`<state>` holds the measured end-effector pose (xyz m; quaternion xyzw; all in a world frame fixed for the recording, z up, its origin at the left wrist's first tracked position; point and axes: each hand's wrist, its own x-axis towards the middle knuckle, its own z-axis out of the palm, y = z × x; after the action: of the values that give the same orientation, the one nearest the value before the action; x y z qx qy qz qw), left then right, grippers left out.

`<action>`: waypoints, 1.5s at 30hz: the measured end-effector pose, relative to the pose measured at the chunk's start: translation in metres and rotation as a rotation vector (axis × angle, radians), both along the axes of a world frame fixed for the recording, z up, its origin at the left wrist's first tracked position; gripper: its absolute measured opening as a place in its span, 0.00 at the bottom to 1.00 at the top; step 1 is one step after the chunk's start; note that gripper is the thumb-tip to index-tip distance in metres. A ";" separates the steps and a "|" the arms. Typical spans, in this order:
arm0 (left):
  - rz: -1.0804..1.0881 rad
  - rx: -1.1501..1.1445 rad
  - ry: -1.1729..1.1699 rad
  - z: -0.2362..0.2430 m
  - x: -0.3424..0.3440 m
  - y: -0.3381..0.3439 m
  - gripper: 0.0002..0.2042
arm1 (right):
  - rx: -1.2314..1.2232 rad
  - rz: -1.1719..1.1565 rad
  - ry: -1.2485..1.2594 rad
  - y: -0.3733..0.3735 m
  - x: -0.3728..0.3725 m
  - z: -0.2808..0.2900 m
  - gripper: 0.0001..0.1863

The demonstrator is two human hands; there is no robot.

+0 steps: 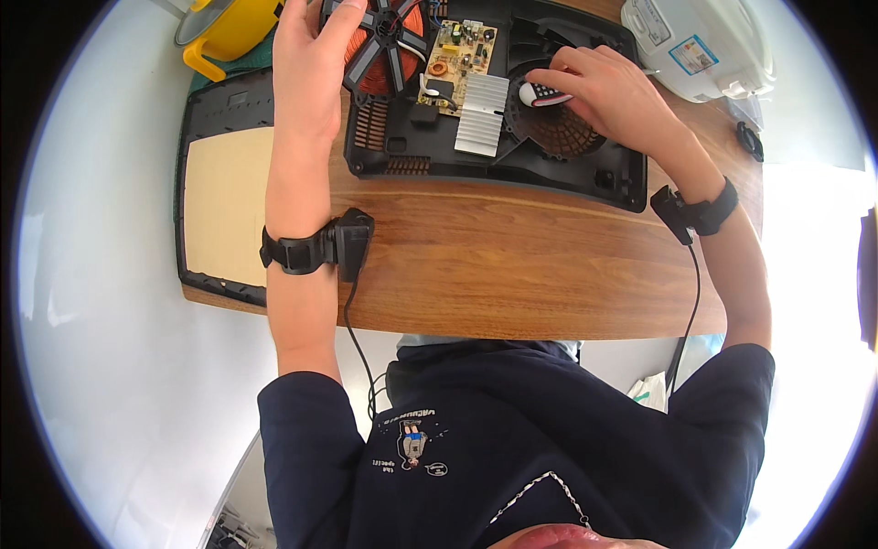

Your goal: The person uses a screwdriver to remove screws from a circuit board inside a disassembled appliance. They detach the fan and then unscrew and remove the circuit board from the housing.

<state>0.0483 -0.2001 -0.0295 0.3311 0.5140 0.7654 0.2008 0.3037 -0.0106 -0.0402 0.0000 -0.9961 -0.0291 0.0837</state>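
Closest to me is the wooden table (512, 265), its near edge just past my dark sleeves, and both forearms cross it with a black wrist strap on each. Past that bare strip lies the opened black cooker housing (494, 160), flat on the table with its insides up. My right hand (608, 91) is curled over the round fan grille (562, 128) in the housing's right half, fingers bent down and closed on a small white-and-red handled tool (540, 93); I cannot see its tip. Just left of the grille sit a ribbed aluminium heat sink (482, 114) and, beyond it, a tan circuit board (462, 50).

My left hand (311, 64) reaches further, fingers spread and wrapped over the near-left rim of the copper coil disc (389, 46), which sits tilted above the housing's far left corner. I judge that disc light but fragile: fine wound wire on black plastic spokes, with leads running toward the board, so it is best held by the rim or spokes, never the windings. The housing looks stiff and light, safe to steady by its edge.

Left of it lies a flat black-framed panel (224, 201) with a tan face. Farthest off are a yellow pot (229, 27) and a white appliance (700, 41).
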 end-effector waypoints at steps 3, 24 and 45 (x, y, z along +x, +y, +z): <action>-0.098 -0.116 0.066 0.013 -0.001 0.000 0.26 | 0.093 -0.011 0.078 -0.006 -0.004 0.018 0.27; -0.223 -0.116 0.265 0.019 -0.031 0.015 0.14 | -1.185 0.093 0.729 -0.093 -0.090 0.032 0.42; -0.288 -0.121 0.043 0.021 -0.013 0.019 0.20 | -0.984 0.162 0.685 -0.083 -0.083 0.013 0.37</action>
<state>0.0356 -0.1814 -0.0089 0.4048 0.5106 0.6892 0.3170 0.2205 -0.0937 -0.0274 0.0279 -0.8059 0.4431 0.3917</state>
